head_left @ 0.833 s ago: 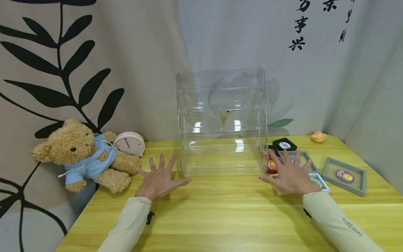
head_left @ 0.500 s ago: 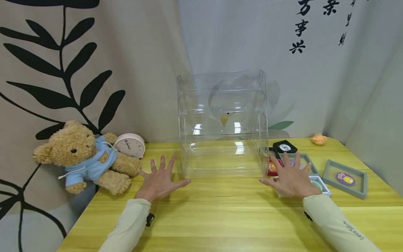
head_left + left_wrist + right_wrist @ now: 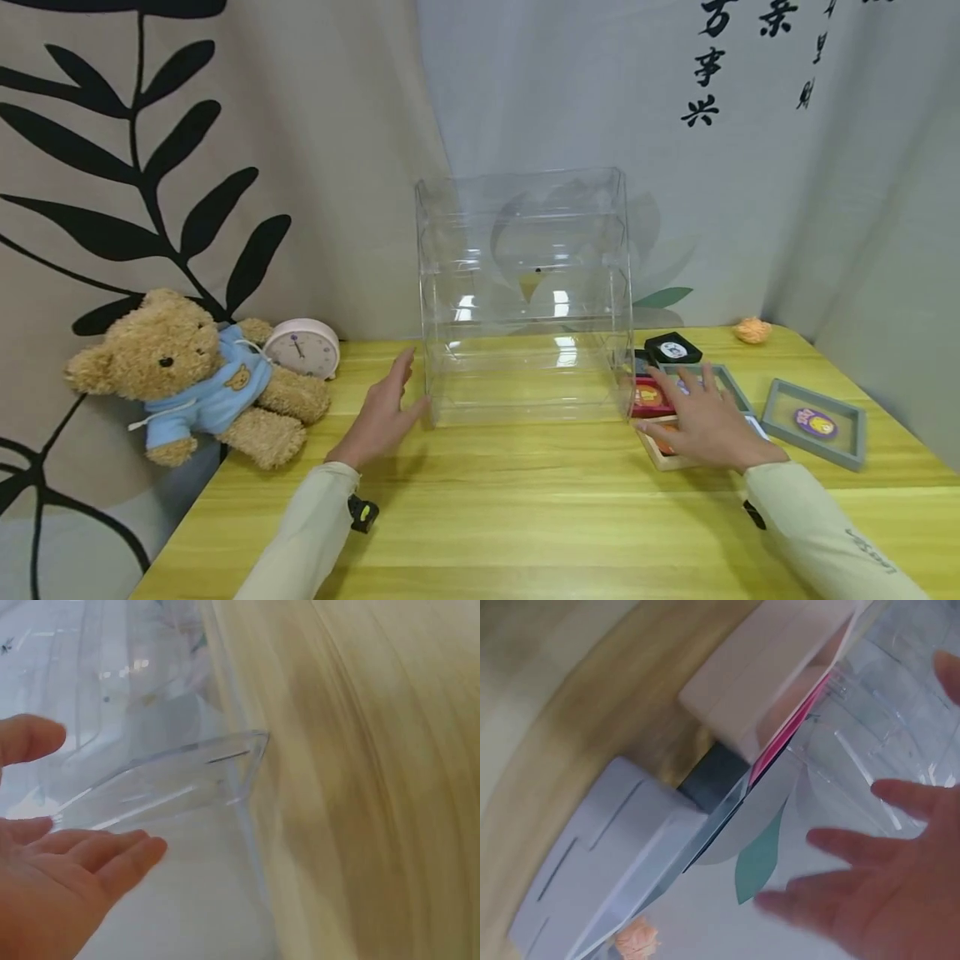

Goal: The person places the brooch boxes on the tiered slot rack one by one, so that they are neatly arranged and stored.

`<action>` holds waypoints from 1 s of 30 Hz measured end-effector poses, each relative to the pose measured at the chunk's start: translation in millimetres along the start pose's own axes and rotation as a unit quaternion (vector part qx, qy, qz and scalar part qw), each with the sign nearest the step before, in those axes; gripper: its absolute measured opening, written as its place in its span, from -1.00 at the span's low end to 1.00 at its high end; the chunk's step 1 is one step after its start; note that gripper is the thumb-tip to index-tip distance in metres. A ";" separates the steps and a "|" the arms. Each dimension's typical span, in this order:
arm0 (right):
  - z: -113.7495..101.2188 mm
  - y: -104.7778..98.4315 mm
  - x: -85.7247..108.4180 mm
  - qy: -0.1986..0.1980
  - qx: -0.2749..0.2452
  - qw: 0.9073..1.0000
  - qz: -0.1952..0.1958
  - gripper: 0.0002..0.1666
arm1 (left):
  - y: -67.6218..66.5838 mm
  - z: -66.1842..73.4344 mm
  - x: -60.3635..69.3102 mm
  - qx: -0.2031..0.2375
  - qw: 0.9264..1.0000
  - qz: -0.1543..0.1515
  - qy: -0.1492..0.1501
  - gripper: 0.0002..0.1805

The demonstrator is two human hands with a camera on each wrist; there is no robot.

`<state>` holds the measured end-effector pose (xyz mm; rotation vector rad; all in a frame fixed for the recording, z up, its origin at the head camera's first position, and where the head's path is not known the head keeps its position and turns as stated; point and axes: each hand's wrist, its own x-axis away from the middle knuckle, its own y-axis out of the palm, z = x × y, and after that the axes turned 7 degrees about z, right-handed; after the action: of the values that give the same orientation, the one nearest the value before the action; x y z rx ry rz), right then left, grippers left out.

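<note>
A clear tiered plastic rack (image 3: pixel 528 408) stands on the wooden table against the curtain. The left hand (image 3: pixel 378 417) is beside its lower left side, palm turned inward with fingers extended; in the left wrist view that hand (image 3: pixel 67 877) is near the rack's clear side panel (image 3: pixel 180 776), holding nothing. Over the small framed pieces right of the rack, the right hand (image 3: pixel 708 425) has its fingers spread and grips nothing. Below it lie a cream frame (image 3: pixel 663 458) and a red box (image 3: pixel 648 398). The right wrist view shows the right hand (image 3: pixel 885 877) with extended fingers.
At the left lies a teddy bear (image 3: pixel 202 383) in a blue hoodie, next to a round pink clock (image 3: pixel 303 348). A black box (image 3: pixel 672 348), a grey frame (image 3: pixel 855 437) and an orange crumpled object (image 3: pixel 752 330) are on the right of the table.
The left hand has turned from spread and palm-down to upright beside the rack. My right hand has shifted slightly right, showing more of the cream frame. The head view has moved slightly.
</note>
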<state>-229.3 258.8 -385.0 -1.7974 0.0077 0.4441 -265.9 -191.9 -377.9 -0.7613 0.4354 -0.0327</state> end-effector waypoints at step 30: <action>23.7 1.5 11.5 -0.077 -0.066 0.995 -0.021 -0.27 | 17.2 -11.4 -25.9 0.094 0.995 -0.013 -0.037 0.17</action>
<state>-225.9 283.2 -394.7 -1.8848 -0.1709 0.5638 -296.2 -182.1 -387.1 -0.5811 0.3467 -0.0687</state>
